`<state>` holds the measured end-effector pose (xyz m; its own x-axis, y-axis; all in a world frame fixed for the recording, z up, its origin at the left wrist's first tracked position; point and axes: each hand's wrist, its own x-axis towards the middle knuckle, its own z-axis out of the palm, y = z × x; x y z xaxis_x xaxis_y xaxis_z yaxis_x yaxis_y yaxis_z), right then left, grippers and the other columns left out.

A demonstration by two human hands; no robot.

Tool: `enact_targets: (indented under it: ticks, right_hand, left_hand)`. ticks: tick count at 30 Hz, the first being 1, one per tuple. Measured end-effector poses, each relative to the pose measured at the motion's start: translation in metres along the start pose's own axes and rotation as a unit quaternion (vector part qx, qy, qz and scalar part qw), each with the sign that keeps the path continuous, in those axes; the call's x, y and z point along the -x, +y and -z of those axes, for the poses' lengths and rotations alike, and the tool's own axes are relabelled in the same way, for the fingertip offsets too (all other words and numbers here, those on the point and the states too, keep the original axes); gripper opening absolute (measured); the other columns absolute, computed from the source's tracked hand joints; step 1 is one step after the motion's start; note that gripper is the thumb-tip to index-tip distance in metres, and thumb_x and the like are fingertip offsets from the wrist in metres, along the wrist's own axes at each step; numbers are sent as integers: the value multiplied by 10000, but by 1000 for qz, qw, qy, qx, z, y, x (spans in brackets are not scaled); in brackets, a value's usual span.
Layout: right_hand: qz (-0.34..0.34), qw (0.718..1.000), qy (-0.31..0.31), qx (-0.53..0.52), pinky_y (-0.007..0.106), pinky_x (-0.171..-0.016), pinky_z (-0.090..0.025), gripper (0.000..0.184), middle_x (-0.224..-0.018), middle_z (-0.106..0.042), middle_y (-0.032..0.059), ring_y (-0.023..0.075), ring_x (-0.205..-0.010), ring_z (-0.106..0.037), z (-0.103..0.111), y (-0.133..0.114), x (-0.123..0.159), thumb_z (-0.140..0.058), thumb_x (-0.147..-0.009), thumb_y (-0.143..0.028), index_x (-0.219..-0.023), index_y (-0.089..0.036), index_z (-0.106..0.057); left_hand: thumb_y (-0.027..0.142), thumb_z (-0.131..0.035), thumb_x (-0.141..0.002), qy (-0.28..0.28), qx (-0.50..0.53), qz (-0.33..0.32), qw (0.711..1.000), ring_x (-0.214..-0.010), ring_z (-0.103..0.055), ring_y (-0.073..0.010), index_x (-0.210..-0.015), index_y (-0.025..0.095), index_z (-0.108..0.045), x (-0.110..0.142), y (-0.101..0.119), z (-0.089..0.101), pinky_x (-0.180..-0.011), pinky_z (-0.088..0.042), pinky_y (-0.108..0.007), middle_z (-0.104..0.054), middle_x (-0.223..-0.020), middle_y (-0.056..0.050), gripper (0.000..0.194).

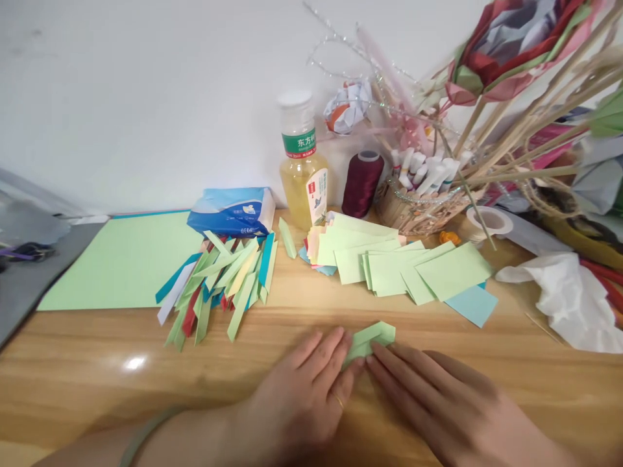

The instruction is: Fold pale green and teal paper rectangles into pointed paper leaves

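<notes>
A small light-green folded paper [372, 336] lies near the front of the wooden table, with creased flaps and an angled right end. The fingers of my left hand [309, 383] cover its left end, thumb close to the lower edge. From the other side, my right hand [438, 395] has its fingertips pressed together on the paper's lower right edge. Behind it lies a fanned stack of green paper rectangles [384, 259], with blue, pink and red sheets partly underneath. To the left is a pile of folded paper strips [219, 279], mostly green.
A large green sheet [121, 266] and a blue tissue pack [231, 211] lie at left. Along the wall stand a drink bottle [304, 168], a maroon thread spool [361, 185] and a basket of markers [418, 207]. Crumpled white tissue [569, 298] and a tape roll [489, 222] lie right.
</notes>
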<state>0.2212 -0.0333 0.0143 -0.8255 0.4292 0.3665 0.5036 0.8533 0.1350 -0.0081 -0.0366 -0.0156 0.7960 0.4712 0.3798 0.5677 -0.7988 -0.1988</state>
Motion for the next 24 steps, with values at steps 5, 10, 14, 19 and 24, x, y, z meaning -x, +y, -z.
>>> enact_targets:
  ticks: [5, 10, 14, 19, 24]
  right_hand:
    - [-42, 999, 23, -8, 357, -776, -476, 426, -1072, -694, 76, 217, -992, -613, -6, -8, 7, -261, -882, -25, -1062, -133, -633]
    - [-41, 999, 18, -17, 339, -778, -451, 435, -1041, -704, 37, 188, -964, -606, -4, -6, 0, -238, -928, -56, -1024, -155, -650]
    - [-56, 998, 24, -9, 346, -806, -425, 465, -1014, -712, 26, 183, -931, -605, -2, -8, -7, -216, -949, -57, -968, -153, -671]
    - [-92, 995, 12, 27, 353, -796, -420, 502, -957, -717, 81, 209, -870, -604, 0, -14, -6, -213, -919, -23, -855, -105, -703]
    - [-103, 992, -1, 79, 361, -791, -419, 455, -918, -716, 107, 223, -833, -603, 3, -10, -3, -255, -878, 7, -849, -77, -702]
  left_hand:
    - [118, -338, -924, -7, 15, 2, 1000, -1129, -561, -244, -1116, 96, -612, -2, -1, 4, -980, -354, -384, -645, -1164, -111, 335]
    - [115, -347, -926, -2, 20, -2, 1000, -1128, -558, -238, -1092, 95, -624, -3, -3, 6, -972, -354, -380, -650, -1156, -105, 324]
    - [111, -283, -942, -19, 20, -7, 1000, -1154, -538, -238, -1135, 99, -607, -4, -4, 4, -978, -343, -390, -630, -1192, -107, 377]
    - [80, -280, -923, 13, 25, 13, 1000, -1105, -569, -232, -1040, 95, -647, -3, -2, 7, -983, -338, -402, -669, -1118, -95, 385]
    - [58, -278, -903, 49, 17, 29, 998, -1029, -615, -228, -961, 87, -674, -3, 1, 10, -982, -342, -385, -701, -1033, -94, 401]
